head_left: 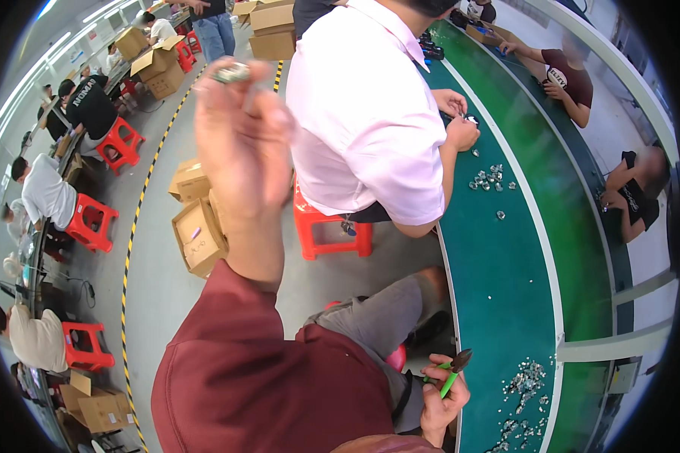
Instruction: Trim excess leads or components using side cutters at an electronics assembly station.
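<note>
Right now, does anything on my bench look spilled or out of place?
Possibly: small silvery pieces lie scattered loose on the green work surface, beyond your right hand and its green-handled cutters. No container holds them, so they look spilled.

Co-worker (370, 106) ahead; room above silvery bits (529, 379)

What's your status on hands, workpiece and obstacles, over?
Left hand raised, blurred, holding small greenish part. Right hand holding green-handled cutters by green bench. Co-worker in pink shirt seated ahead; small metallic pieces on bench.
</note>
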### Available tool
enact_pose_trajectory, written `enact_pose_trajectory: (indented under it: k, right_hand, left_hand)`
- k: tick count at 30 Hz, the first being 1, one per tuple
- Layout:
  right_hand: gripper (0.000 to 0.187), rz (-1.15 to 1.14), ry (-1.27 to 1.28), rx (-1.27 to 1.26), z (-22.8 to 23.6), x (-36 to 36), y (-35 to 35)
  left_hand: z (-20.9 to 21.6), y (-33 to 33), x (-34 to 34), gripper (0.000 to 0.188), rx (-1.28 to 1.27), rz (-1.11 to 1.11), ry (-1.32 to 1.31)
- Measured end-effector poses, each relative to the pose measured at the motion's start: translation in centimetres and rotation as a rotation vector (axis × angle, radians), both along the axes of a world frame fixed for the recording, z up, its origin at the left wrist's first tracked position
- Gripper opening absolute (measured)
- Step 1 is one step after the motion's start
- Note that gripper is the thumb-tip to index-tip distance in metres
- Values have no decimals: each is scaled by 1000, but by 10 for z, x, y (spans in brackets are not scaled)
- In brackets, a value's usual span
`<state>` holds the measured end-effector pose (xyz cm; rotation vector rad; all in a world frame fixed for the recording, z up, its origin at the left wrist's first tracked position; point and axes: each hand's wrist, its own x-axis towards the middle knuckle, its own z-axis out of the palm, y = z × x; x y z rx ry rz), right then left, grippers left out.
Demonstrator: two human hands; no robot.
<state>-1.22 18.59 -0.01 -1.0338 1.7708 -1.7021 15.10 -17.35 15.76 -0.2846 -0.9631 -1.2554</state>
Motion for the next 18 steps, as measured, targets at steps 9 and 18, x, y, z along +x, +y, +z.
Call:
enact_pose_trajectory:
  k: [9, 18]
  right_hand:
    - [29, -95, 73, -171, 1, 2, -3]
    - [31, -72, -38, -224, -19, 3, 6]
  left_hand:
    - [-108, 99, -73, 28, 289, -649, -549]
    - [-140, 168, -86, 19, 346, -957, -659]
